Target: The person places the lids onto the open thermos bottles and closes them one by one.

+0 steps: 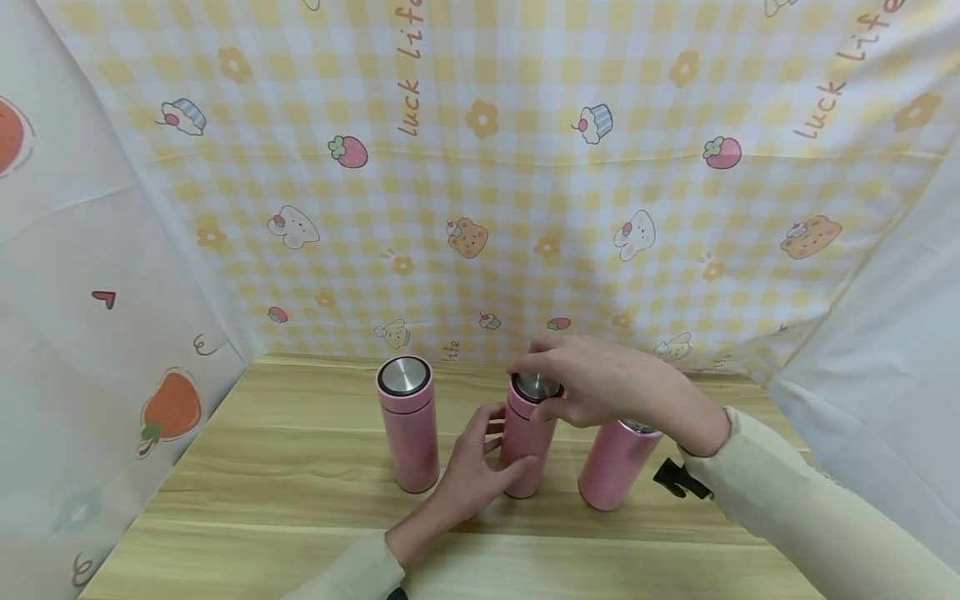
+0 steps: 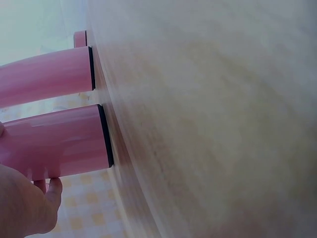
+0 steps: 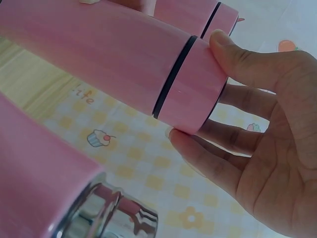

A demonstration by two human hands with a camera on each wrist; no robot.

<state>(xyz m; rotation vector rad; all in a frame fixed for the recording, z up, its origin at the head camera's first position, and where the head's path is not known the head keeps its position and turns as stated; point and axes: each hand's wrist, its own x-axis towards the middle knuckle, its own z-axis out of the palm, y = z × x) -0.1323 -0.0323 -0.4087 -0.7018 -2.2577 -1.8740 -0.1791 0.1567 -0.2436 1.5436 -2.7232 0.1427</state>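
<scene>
Capped bottle [image 1: 416, 442] on counter [image 1: 262, 467], left of middle bottle [image 1: 527, 437]. Left grip [image 1: 472, 475] curled round middle bottle's body. Middle bottle upright, right grip [image 1: 592, 379] pinching its lid [image 3: 195, 87] on top. Lidless bottle [image 1: 618, 462], metal neck [image 3: 106, 213] bare, right of middle bottle.

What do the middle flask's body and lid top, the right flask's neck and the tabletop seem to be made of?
Middle flask body: probably painted metal; smooth pink with soft highlights, though plastic is possible.
Lid top: likely brushed steel; silvery with a radiating sheen.
Right flask's neck: polished steel or chrome plating; mirror-like reflections.
Tabletop: wood or wood-look laminate; grain shows, but can't settle which.
</scene>
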